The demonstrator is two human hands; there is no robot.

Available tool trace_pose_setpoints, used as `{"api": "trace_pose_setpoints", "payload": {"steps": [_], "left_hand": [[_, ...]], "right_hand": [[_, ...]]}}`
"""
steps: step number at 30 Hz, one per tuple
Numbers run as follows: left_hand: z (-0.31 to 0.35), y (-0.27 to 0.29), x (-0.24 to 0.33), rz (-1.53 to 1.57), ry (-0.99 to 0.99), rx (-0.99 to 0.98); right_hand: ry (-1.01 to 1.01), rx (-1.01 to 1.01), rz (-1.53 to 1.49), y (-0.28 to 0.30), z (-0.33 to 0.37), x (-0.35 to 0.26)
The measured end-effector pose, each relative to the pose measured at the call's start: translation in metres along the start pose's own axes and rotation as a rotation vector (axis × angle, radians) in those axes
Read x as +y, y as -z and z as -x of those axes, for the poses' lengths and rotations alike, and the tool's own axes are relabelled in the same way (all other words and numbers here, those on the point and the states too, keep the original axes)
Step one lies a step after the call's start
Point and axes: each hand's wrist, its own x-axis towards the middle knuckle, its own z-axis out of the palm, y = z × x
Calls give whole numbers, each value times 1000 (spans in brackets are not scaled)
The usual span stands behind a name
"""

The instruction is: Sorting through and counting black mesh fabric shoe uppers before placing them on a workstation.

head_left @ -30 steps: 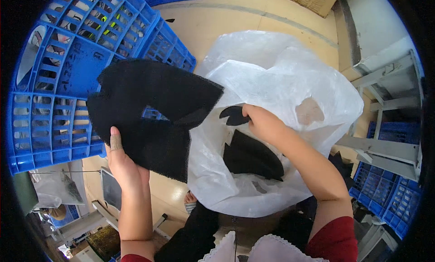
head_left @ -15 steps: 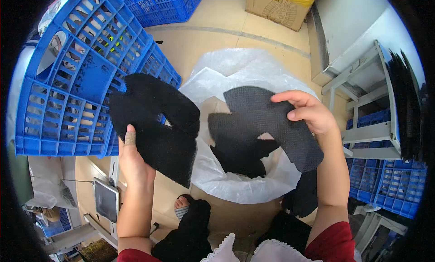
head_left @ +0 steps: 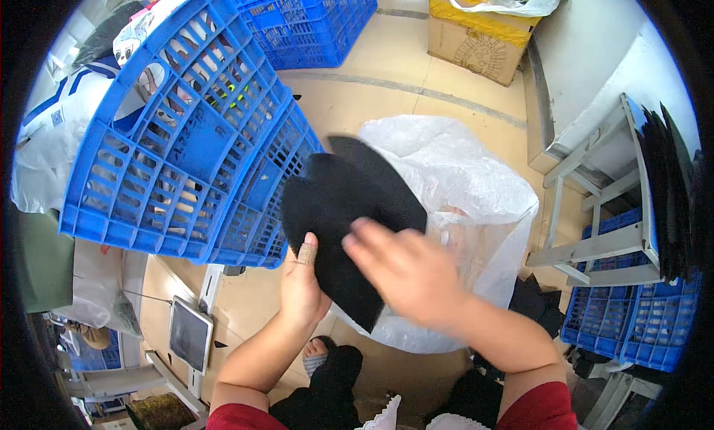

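Note:
Upright in my left hand is a flat black cut fabric piece, with the bandaged thumb pressed on its near face and the other fingers behind it. A second dark layer with a curved edge shows behind its top, partly hidden. My right hand lies across the front of the piece, near its middle. Motion blurs its fingers, so I cannot tell whether they grip anything. Just beyond and to the right stands a translucent white plastic bag, partly covered by the fabric and my right hand.
A large blue plastic crate with packed goods rises at the left, near the fabric. Another blue crate and a cardboard box stand farther back. A white frame hung with black strips is at the right. Black pieces lie below it.
My right hand has come left and down from above the bag to the black fabric. The dark grey mesh piece it held is no longer separately visible. My left hand has shifted right; the view has shifted.

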Motion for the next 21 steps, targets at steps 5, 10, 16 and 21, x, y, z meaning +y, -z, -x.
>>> {"api": "trace_pose_setpoints", "payload": {"steps": [5, 10, 16, 21], "left_hand": [[-1, 17, -6, 87, 30, -63], [-3, 29, -8, -46, -16, -56], [-5, 21, 0, -12, 31, 27], [-13, 35, 2, -257, -117, 181]], "right_hand": [[53, -46, -29, -43, 8, -33], [60, -101, -57, -49, 14, -37], [-31, -96, -127, -64, 14, -39], [-114, -137, -292, -79, 24, -57]]}}
